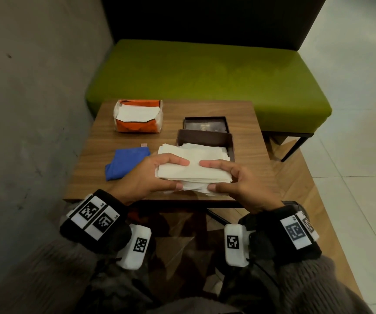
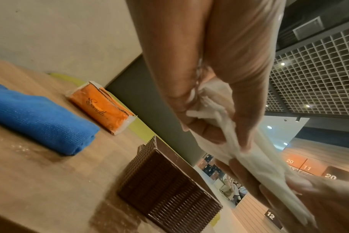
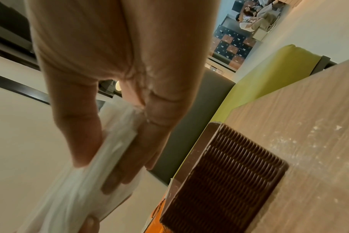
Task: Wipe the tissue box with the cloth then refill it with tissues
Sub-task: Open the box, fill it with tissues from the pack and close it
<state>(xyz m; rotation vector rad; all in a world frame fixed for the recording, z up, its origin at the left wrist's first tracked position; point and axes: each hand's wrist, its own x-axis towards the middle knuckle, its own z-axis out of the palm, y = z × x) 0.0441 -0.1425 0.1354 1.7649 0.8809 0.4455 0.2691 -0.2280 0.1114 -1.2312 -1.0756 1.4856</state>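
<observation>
Both hands hold a thick stack of white tissues (image 1: 193, 168) just above the table's near edge. My left hand (image 1: 182, 174) grips its left end, thumb near me and fingers on top; my right hand (image 1: 207, 175) grips the right end the same way. The stack's far edge reaches over the open brown tissue box (image 1: 205, 137), whose ribbed side shows in the wrist views (image 2: 169, 186) (image 3: 225, 173). Seen from the left wrist, my left hand (image 2: 223, 126) pinches the tissues (image 2: 255, 157). The right wrist view has my right hand (image 3: 110, 146) clamping the tissues (image 3: 70, 197). The folded blue cloth (image 1: 125, 163) (image 2: 40, 119) lies left of them.
An opened orange tissue pack (image 1: 138, 116) (image 2: 102, 108) sits at the far left of the small wooden table (image 1: 245, 123). The box's dark lid (image 1: 205, 124) lies behind the box. A green bench (image 1: 205, 71) stands beyond the table; a grey wall runs along the left.
</observation>
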